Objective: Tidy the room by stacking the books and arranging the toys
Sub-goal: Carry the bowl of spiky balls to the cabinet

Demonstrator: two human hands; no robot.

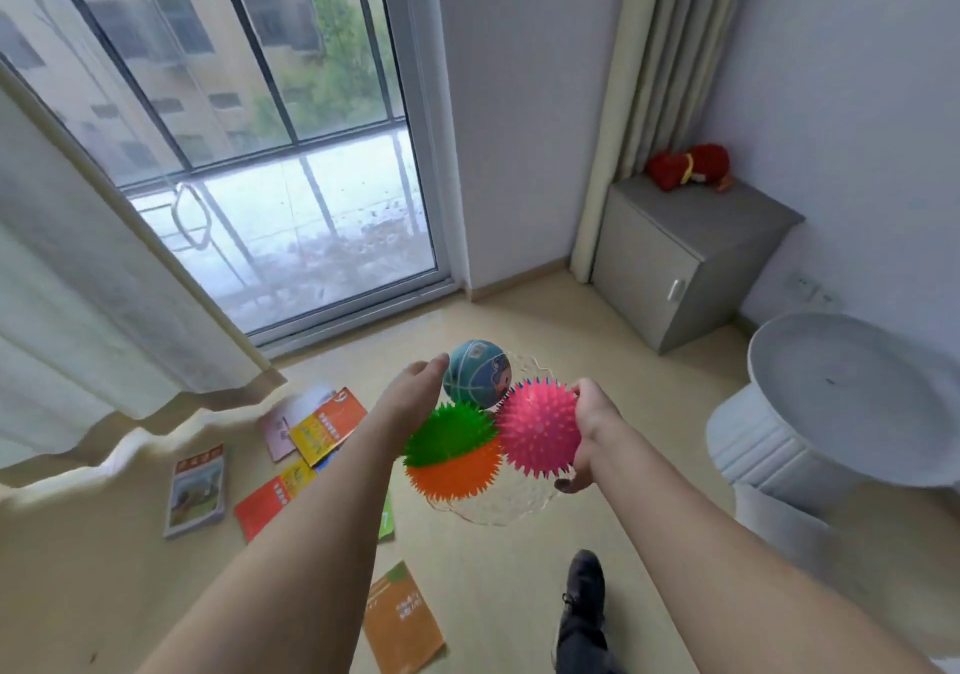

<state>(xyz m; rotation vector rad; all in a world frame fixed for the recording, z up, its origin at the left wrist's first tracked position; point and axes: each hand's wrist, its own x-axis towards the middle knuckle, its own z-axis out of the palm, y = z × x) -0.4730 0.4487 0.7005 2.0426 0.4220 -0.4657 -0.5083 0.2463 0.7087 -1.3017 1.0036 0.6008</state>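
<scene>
Orange, red and yellow covers mark the books (311, 426), which lie loose and unstacked on the floor, left of and below the clear bowl (498, 504) the person carries; one more orange book (402, 619) lies on the floor beneath the bowl, near a dark shoe (582, 606). The left hand (415, 392) reaches along the bowl's left side with fingers fairly straight against the small blue basketball (479, 373); whether it grips the rim I cannot tell. In the bowl sit a green spiky ball (447, 437) over an orange spiky ball (457, 473), with a pink spiky ball (537, 426) to their right. The right hand (587, 434) curls round the bowl's right rim, thumb by the pink ball. Right of the bowl stand a grey cabinet (675, 262), with a red plush toy (688, 166) on top, and a white round table (852, 392). The step in hand looks like carrying the gathered toys; next the bowl needs a level, steady set-down, probably on the table or cabinet, since the piled balls could roll out. The books remain to stack.
</scene>
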